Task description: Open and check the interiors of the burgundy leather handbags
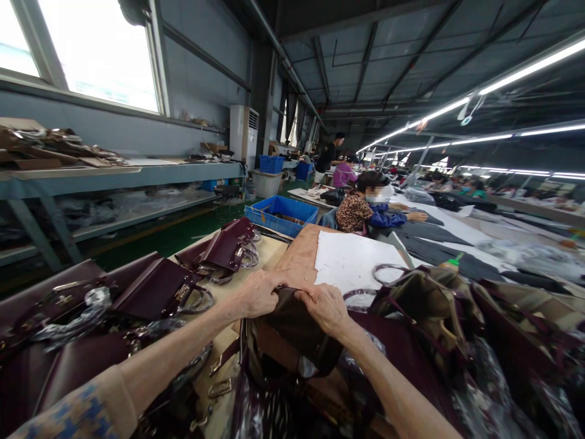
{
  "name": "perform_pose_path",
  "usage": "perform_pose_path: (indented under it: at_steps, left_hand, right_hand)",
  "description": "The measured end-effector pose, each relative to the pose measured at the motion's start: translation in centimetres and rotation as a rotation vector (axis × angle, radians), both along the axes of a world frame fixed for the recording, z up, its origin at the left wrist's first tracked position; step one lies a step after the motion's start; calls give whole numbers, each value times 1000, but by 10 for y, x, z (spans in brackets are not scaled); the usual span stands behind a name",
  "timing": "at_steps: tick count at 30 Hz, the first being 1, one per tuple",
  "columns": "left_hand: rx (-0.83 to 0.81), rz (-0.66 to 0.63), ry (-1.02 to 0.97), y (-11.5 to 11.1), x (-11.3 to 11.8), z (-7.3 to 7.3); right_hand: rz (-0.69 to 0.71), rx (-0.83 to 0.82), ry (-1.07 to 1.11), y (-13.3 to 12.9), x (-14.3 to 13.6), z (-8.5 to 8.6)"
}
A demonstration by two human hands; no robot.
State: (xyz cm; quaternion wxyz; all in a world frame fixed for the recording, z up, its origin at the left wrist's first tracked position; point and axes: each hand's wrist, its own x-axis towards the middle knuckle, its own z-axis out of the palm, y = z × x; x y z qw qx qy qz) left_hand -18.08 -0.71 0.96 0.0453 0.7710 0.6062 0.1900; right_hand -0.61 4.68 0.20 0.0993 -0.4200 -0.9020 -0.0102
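Though shadow obscures its folds, left hand (261,294) and right hand (327,308), closed, pinch apparent brown lining (295,320).

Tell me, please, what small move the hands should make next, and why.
I would probably ease the left hand and right hand slightly apart: both pinch the top edge of the brown material, close together, so a gentle spread might straighten the short stretch between them.

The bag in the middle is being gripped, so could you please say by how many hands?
2: the left hand at the left of the bag's upper edge, the right hand at its right.
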Motion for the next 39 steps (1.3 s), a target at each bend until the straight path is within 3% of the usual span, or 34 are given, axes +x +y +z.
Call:
perform_pose_path:
  at_steps: [9,15,22,28,32,36,39]
  left_hand:
    - [-7,23,-14,11,-1,-9]
    - [-27,32,-15,9,5,-1]
    - [14,-74,-70,4,13,2]
    - [3,-2,-69,8,12,-1]
    - [-28,2,-112,12,11,-1]
    - [-48,9,-123,13,12,2]
    - [-78,-54,-152,12,10,7]
  right_hand:
    - [6,36,-27,-3,3,-3]
    - [-8,38,-78,-7,4,-3]
    - [-30,-7,-119,-19,2,2]
    - [-90,-94,-139,-12,37,11]
    - [-78,-146,-75,-8,65,8]
    - [-126,-121,-58,-9,68,1]
    - [-150,-81,-48,-10,65,-4]
